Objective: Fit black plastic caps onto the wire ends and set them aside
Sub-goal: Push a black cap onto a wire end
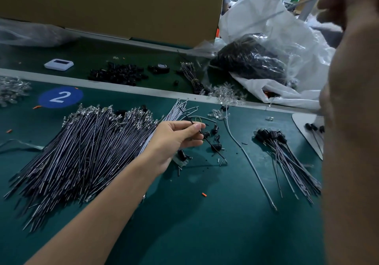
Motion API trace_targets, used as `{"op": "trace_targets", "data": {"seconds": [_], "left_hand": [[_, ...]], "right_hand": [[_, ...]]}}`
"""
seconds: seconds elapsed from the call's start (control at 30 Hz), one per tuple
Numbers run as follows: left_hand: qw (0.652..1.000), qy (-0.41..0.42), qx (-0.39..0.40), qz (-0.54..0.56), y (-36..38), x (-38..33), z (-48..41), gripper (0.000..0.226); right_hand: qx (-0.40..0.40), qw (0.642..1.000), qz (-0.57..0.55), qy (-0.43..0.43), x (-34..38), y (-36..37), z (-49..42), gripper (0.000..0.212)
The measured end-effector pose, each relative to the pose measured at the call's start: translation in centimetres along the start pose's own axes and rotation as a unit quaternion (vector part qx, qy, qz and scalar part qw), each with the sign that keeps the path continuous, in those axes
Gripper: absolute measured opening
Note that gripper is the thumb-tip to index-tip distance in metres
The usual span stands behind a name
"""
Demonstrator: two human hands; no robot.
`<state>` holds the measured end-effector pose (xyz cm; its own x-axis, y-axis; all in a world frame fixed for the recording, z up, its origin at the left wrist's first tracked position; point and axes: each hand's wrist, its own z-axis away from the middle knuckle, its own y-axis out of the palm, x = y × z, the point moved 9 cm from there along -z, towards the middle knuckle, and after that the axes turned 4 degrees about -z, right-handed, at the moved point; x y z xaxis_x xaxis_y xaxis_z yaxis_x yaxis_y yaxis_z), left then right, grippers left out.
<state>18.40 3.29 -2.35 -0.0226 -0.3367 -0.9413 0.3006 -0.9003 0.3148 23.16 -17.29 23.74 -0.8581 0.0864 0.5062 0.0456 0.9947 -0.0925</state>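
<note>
Black wire (185,114) in left hand (176,139); grey wire (307,0) in blurred right hand (336,4).

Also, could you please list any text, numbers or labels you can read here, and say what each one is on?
"2": white numeral on the blue round sticker on the green mat.
Screen of the white device: nothing legible.
Nothing else is readable.

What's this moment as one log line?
left hand pinches black wire | right hand raised, holds grey wire | capped wires lie right
</note>
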Motion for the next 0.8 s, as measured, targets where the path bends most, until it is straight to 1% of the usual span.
{"op": "trace_targets", "data": {"seconds": [0.03, 0.07, 0.13, 0.17, 0.27, 0.33, 0.4, 0.47, 0.53, 0.63, 0.67, 0.73, 0.77, 0.8], "left_hand": [[1.000, -0.002, 0.002, 0.009, 0.0, 0.0, 0.0, 0.017], [1.000, -0.005, 0.004, 0.019, 0.1, 0.0, 0.0, 0.019], [0.999, -0.007, 0.005, 0.049, 0.1, 0.0, 0.0, 0.020], [0.998, -0.006, 0.003, 0.068, 0.0, 0.0, 0.0, 0.019], [0.993, -0.003, -0.007, 0.120, -0.2, -0.1, -0.1, 0.018], [0.990, -0.006, -0.010, 0.143, -0.3, -0.1, -0.2, 0.017], [0.989, -0.008, -0.011, 0.144, -0.3, 0.0, -0.2, 0.018], [0.991, -0.011, -0.015, 0.130, -0.4, 0.0, -0.2, 0.018], [0.993, -0.011, -0.025, 0.115, -0.8, 0.1, -0.2, 0.015], [0.995, -0.008, -0.049, 0.082, -1.6, 0.0, -0.2, 0.011], [0.996, -0.007, -0.058, 0.068, -1.8, 0.0, -0.2, 0.011], [0.996, -0.005, -0.073, 0.043, -2.2, -0.1, -0.2, 0.011], [0.996, -0.004, -0.080, 0.031, -2.3, -0.1, -0.1, 0.011], [0.996, -0.004, -0.086, 0.019, -2.4, -0.1, -0.1, 0.010]], "right_hand": [[0.023, 1.000, -0.016, -0.003, -0.1, 0.3, -0.1, 0.015], [0.011, 0.999, -0.049, 0.012, -0.7, 0.2, 0.7, 0.009], [-0.058, 0.989, -0.107, 0.081, -2.4, -0.3, 4.1, 0.004], [-0.060, 0.984, -0.117, 0.121, -3.5, 0.0, 6.3, 0.002], [-0.015, 0.958, -0.097, 0.270, -7.8, 0.3, 12.9, 0.014], [-0.014, 0.935, -0.095, 0.341, -9.9, -0.3, 16.5, 0.016], [-0.014, 0.923, -0.092, 0.372, -11.0, -0.7, 18.9, 0.016], [-0.012, 0.919, -0.080, 0.385, -11.5, -1.3, 20.2, 0.017], [0.003, 0.919, -0.030, 0.393, -12.1, -2.3, 20.8, 0.015], [0.058, 0.907, 0.132, 0.395, -12.6, -3.8, 21.3, 0.006], [0.084, 0.897, 0.202, 0.384, -12.5, -4.4, 21.2, 0.011], [0.137, 0.868, 0.326, 0.348, -11.6, -5.0, 20.7, 0.031], [0.151, 0.857, 0.359, 0.337, -11.0, -5.0, 20.3, 0.039], [0.156, 0.855, 0.374, 0.323, -10.2, -4.6, 19.7, 0.041]]}}
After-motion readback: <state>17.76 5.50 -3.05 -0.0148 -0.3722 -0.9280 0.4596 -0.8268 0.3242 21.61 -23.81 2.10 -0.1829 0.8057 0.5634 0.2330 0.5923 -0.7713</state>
